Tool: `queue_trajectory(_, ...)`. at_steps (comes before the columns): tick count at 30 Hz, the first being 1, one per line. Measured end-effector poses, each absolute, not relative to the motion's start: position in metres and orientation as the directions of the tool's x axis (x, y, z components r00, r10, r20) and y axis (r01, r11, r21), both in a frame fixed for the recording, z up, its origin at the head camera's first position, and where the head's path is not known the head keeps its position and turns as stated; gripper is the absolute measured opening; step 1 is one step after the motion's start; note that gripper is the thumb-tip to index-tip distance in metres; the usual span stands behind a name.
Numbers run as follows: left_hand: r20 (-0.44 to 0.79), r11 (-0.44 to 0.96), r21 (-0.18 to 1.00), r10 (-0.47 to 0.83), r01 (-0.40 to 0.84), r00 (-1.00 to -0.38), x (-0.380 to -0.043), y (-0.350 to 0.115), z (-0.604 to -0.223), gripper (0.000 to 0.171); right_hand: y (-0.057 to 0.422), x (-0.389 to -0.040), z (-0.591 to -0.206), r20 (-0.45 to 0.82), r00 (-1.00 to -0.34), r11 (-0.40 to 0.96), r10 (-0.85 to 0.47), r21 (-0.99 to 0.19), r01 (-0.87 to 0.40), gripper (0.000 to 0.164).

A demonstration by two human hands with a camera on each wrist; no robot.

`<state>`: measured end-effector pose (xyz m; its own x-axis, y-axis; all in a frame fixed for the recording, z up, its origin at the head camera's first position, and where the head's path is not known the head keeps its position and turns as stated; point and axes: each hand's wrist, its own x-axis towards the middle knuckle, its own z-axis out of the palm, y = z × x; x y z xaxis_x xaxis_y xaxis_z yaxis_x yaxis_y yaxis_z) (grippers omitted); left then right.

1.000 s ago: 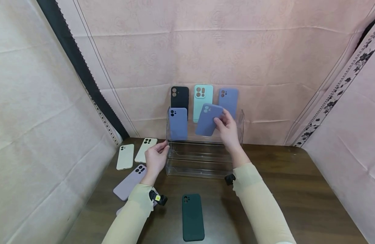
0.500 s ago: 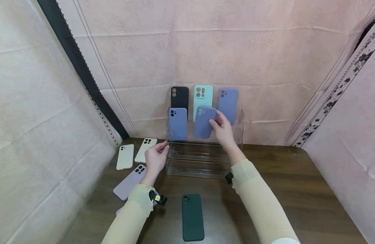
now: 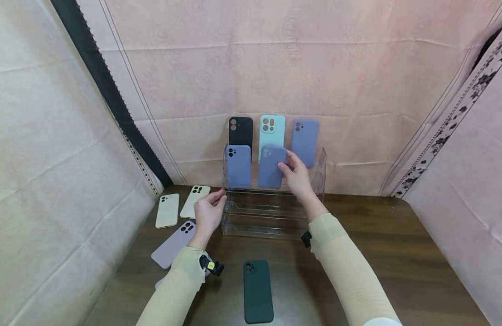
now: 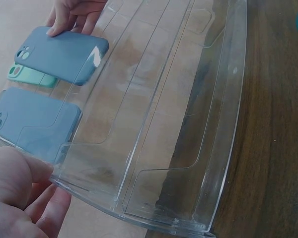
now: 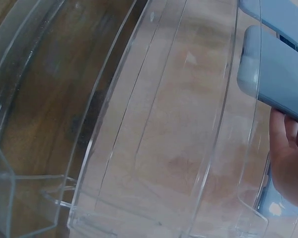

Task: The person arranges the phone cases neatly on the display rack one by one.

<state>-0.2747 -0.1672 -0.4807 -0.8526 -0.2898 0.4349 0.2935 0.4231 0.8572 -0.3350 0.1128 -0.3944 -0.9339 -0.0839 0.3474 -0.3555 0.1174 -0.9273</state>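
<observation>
My right hand pinches a blue phone case by its right edge, upright at the middle of a clear tiered display rack. In the right wrist view the lower end of this case overlaps the rack's clear front lip. My left hand grips the rack's left side edge between thumb and fingers; the left wrist view shows the same hand at that clear edge. Another blue phone case stands in the rack to the left. Behind stand a black case, a mint case and a third blue case.
A dark green phone case lies on the brown table in front of the rack. Two whitish cases and a lilac case lie to the left; my left sleeve partly covers another lilac one. Pale cloth hangs behind.
My right hand has moved left and slightly down with the blue phone case, which has gone from tilted to nearly upright, in front of the mint case. My left hand has stayed at the rack's edge.
</observation>
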Motion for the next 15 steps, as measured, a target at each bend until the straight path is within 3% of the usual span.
queue_trajectory(15, 0.428, 0.417, 0.861, -0.287, 0.291, -0.857, -0.2745, -0.1689, -0.4814, 0.021, 0.1098, -0.3354, -0.4012, 0.342, -0.937, 0.179, -0.076, -0.919, -0.350, 0.044)
